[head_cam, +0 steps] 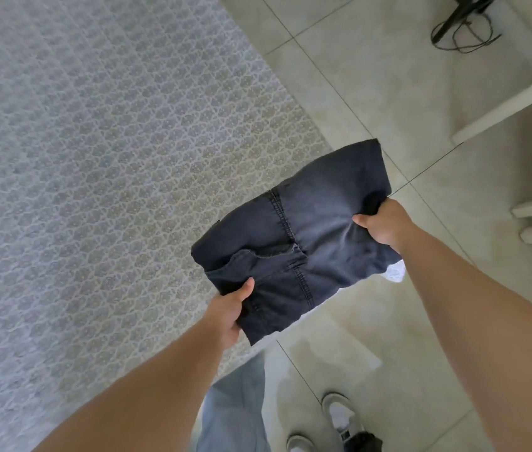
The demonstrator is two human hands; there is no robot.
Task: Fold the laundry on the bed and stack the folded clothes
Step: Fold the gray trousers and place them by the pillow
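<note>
garment: folded dark denim piece, looks like jeans or shorts, seams and a pocket edge visible on top. Held up in the air over the bed's edge and the floor, not resting on anything.
left hand: grips the near-left corner of the denim, thumb on top, other fingers curled under and out of sight.
right hand: grips the right edge, thumb pressed on top, fingers wrapped beneath the fabric.
white item: small bit of white cloth showing just below the denim's right corner; can't tell whether it's part of the garment or a separate piece.
bed: patterned grey-white cover, fills the left side of the view.
floor: light tiles with dark grout lines, right of the bed.
person: light jeans leg and white shoes at bottom centre, standing just beside the bed.
furniture: white frame or shelf at the right edge.
cables: dark cord looped on the floor at top right, next to a black stand leg.
</note>
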